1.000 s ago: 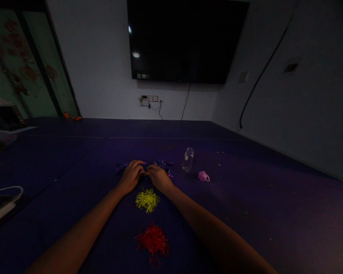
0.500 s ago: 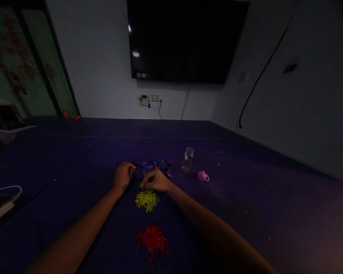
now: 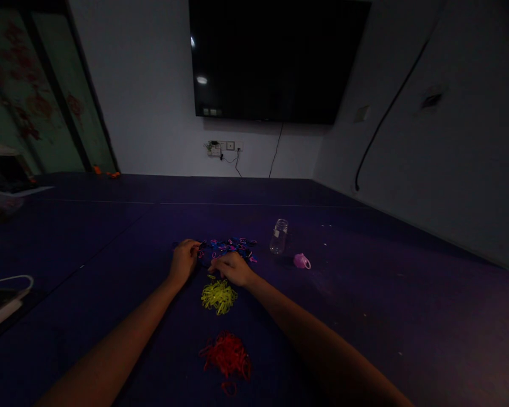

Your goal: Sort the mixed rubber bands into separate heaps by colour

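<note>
Both my hands rest on a dark purple surface (image 3: pixel 365 316) at the near edge of a mixed heap of pink and blue rubber bands (image 3: pixel 231 246). My left hand (image 3: pixel 184 262) lies at the heap's left end with its fingers curled onto the bands. My right hand (image 3: pixel 233 268) sits between that heap and a pile of yellow bands (image 3: pixel 219 296), fingers bent down; whether they pinch a band is too dark to make out. Closer to me lies a pile of red bands (image 3: pixel 227 355).
A small clear bottle (image 3: pixel 279 236) stands right of the mixed heap, with a pink cap (image 3: pixel 301 261) lying beside it. A white-edged object (image 3: pixel 4 297) sits at the far left. A dark screen (image 3: pixel 275 59) hangs on the back wall.
My hands, pressed together on the mixed heap a second ago, moved apart. My right hand dropped toward the yellow pile, then edged back toward the mixed heap.
</note>
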The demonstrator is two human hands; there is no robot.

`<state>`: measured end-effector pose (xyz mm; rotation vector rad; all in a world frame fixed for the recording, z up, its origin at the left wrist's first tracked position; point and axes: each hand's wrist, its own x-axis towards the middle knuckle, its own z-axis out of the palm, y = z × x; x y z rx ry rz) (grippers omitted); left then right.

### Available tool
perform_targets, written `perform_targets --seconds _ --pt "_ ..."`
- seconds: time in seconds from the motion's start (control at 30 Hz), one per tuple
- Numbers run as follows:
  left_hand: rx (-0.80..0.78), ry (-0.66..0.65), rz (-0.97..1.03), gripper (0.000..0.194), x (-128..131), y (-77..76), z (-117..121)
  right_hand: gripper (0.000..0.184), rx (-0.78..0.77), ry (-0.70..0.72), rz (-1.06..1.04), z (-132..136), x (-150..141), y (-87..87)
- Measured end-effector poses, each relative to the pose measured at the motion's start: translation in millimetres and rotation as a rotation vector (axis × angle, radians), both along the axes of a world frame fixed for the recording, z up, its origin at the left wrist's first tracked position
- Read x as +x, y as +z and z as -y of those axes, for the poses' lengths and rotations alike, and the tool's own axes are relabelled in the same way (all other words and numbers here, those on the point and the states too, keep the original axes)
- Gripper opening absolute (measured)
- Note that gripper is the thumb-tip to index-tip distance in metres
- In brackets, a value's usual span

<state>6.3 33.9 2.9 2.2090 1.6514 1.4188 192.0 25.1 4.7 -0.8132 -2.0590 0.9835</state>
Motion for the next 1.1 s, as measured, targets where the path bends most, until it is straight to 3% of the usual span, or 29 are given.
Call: perform_targets --seconds 0.13,0.23,0.43,0.63,0.87,1.1 --pt "0.015 -0.017 -0.017 0.02 1.5 3.8 2.7 0.04 -0.097 0.098 -0.022 0.4 -3.4 -2.2" --pt "0.029 -0.001 -0.029 0.017 2.6 4.5 3.3 0.045 -0.137 0.072 -0.067 -0.3 -5.3 -3.4" --pt "0.043 0.0 -0.024 0.015 4.7 2.6 3.0 0.036 0.07 -0.101 0.039 -0.2 -1.7 -3.6" --pt "0.021 -0.004 -0.032 0.015 5.2 2.5 2.4 0.033 0.126 0.012 0.097 6.2 -2.9 -4.9" --pt "0.025 -0.004 -0.027 0.015 5.8 2.3 2.8 0.032 0.255 -0.044 0.121 5.3 -3.7 -3.4" --pt "0.02 -0.018 -0.017 0.016 5.0 1.6 2.5 0.035 0.253 0.152 0.125 11.9 -8.7 3.0"
